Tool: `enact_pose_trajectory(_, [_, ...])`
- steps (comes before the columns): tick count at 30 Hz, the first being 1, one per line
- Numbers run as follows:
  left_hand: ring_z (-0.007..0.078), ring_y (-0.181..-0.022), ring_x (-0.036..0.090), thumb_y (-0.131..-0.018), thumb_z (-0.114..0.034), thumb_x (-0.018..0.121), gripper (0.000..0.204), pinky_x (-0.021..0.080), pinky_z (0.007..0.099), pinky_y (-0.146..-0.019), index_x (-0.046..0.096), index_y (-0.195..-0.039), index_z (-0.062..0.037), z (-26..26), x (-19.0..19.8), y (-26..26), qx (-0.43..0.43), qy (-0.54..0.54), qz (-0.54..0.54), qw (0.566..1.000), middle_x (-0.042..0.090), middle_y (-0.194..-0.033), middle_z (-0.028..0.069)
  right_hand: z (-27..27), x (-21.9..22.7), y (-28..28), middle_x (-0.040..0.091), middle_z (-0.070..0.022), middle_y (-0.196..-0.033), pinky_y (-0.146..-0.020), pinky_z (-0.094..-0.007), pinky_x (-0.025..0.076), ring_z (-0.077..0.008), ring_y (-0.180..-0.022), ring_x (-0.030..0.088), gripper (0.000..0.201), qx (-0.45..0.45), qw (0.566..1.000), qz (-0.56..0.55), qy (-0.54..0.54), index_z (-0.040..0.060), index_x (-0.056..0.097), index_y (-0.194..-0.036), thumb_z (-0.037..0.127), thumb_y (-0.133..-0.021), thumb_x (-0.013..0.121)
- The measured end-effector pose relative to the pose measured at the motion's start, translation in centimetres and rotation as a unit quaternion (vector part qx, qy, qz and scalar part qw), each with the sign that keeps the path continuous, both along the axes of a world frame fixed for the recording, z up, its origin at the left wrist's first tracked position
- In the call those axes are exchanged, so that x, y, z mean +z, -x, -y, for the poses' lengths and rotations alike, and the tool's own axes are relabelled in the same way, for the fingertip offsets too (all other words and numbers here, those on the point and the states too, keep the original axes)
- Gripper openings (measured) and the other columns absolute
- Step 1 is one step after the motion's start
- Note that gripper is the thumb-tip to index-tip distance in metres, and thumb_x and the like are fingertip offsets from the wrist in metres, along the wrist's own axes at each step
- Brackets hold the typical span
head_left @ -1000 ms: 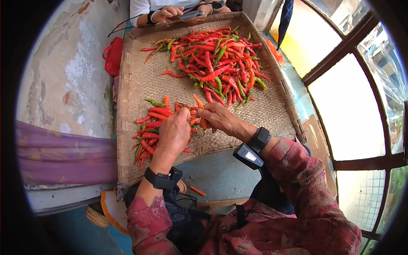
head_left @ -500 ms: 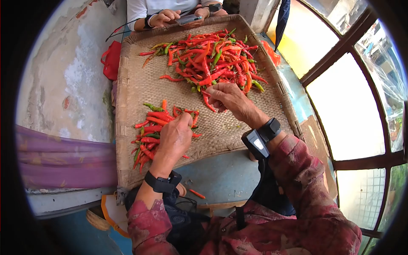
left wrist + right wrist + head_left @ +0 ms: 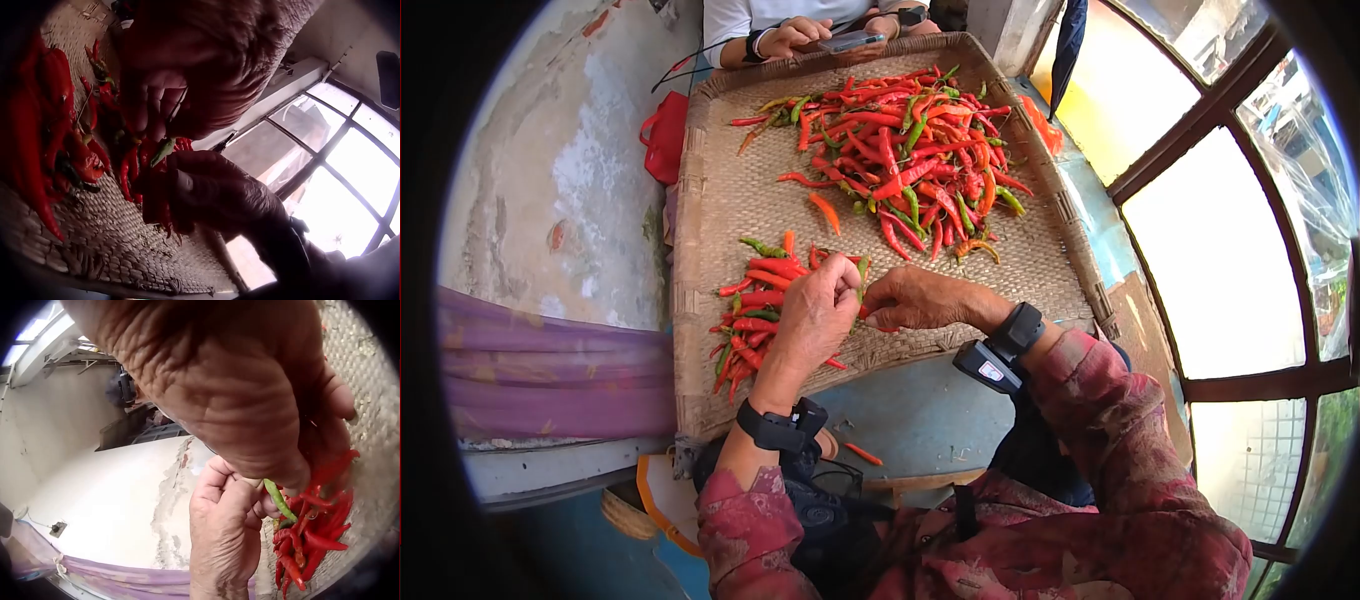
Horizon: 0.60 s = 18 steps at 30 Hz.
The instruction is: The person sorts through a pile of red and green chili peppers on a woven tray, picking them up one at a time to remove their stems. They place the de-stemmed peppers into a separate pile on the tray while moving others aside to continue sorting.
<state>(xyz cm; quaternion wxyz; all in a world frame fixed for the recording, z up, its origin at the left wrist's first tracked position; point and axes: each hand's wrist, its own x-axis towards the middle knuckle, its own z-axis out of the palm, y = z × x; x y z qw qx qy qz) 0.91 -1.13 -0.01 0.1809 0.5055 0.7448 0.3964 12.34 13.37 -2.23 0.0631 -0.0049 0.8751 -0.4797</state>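
Observation:
My left hand is over the smaller pile of chili peppers, pinching a green chili pepper at its pale stem end with thumb and finger. Close beside it on the right, my right hand has its fingers curled round a red chili pepper, which shows below the fingers. The two hands nearly meet at the green pepper in the left wrist view. Beyond them lies the larger heap of red and green chili peppers. A single orange chili pepper lies on the tray between the piles.
The wide woven tray has a raised rim. Across it sits a person in white sleeves holding a phone. A red bag is by the left wall. Windows stand on the right. A fallen pepper lies below the tray.
My right hand reached to the larger heap, then came back beside my left hand. The orange pepper now lies loose on the tray. A green pepper is now between the hands.

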Motion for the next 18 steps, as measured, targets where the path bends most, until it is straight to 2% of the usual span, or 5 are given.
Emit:
enact_pose_trajectory(3, [0.0093,-0.058,0.051,-0.076,0.004,0.053,0.009,0.043,0.0254,-0.054,0.051,-0.084,-0.0003,0.0,-0.1,0.0,-0.004,0.001,-0.002,1.000,0.052,-0.064,0.0041,0.9,0.9,0.0,0.061,-0.0172,-0.072,-0.065,-0.0384,0.046,-0.0274,-0.069,0.059,0.022,0.021,0.998,0.047,0.048,0.0005,0.064,-0.090,0.019,-0.081,0.057])
enact_pose_trajectory(11, [0.0180,-0.056,0.055,-0.077,0.002,0.054,0.008,0.044,0.0309,-0.054,0.051,-0.082,-0.0025,0.1,0.4,1.5,0.102,-0.034,-0.069,0.992,0.055,-0.064,0.0060,-1.7,0.0,-0.2,0.055,-0.0114,-0.064,-0.059,-0.0359,0.043,-0.0203,-0.060,0.053,0.021,0.088,0.985,0.027,-0.149,-0.0024,0.058,-0.080,0.018,-0.081,0.054])
enact_pose_trajectory(14, [0.0255,-0.055,0.057,-0.076,-0.001,0.054,0.008,0.044,0.0360,-0.054,0.050,-0.082,-0.0045,0.3,0.2,1.6,0.116,-0.059,-0.091,0.987,0.055,-0.061,0.0085,-4.7,4.4,-0.8,0.058,0.0003,-0.069,-0.057,-0.0229,0.045,-0.0070,-0.063,0.054,0.025,-0.190,0.980,0.005,0.053,0.0022,0.061,-0.088,0.027,-0.091,0.054])
enact_pose_trajectory(16, [0.0267,-0.056,0.057,-0.076,-0.001,0.054,0.009,0.044,0.0362,-0.053,0.050,-0.083,-0.0047,0.3,0.4,1.1,0.090,-0.021,-0.074,0.993,0.055,-0.061,0.0095,-6.3,4.5,-0.7,0.061,0.0005,-0.081,-0.058,-0.0194,0.046,-0.0043,-0.066,0.055,0.034,-0.362,0.892,-0.161,0.217,0.0005,0.058,-0.110,0.029,-0.092,0.053])
enact_pose_trajectory(18, [0.0273,-0.057,0.057,-0.076,0.000,0.054,0.009,0.044,0.0363,-0.053,0.050,-0.083,-0.0046,0.3,0.6,0.6,0.082,-0.016,-0.073,0.994,0.055,-0.061,0.0099,-7.9,3.6,-1.1,0.063,-0.0056,-0.077,-0.058,-0.0247,0.047,-0.0086,-0.065,0.057,0.031,-0.397,0.888,-0.189,0.135,0.0029,0.061,-0.107,0.028,-0.089,0.056])
